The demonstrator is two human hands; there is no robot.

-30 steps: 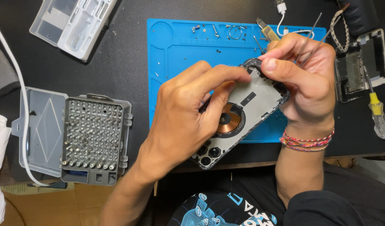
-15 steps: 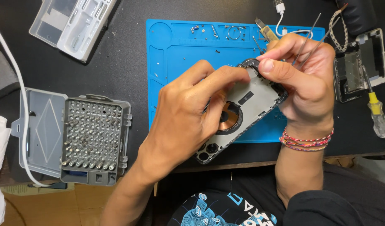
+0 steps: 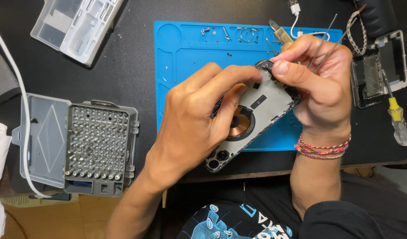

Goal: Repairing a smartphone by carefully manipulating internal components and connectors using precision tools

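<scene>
An opened phone back housing (image 3: 270,104) with a copper charging coil (image 3: 239,124) and camera holes lies tilted over the blue repair mat (image 3: 185,57). My left hand (image 3: 199,119) grips its left side, fingertips pressing near the top edge. My right hand (image 3: 320,86) holds the housing's upper right corner, thumb on the rim, and also clasps thin metal tweezers (image 3: 327,37) that stick up and to the right.
A grey screwdriver bit case (image 3: 97,146) with open clear lid sits left. A clear plastic tray (image 3: 75,26) lies at top left. Small screws (image 3: 225,33) rest on the mat's top. Another phone part (image 3: 376,73) and a yellow-handled screwdriver (image 3: 396,117) lie right.
My left fingers have shifted slightly along the housing's top edge; the housing and right hand stay nearly in place.
</scene>
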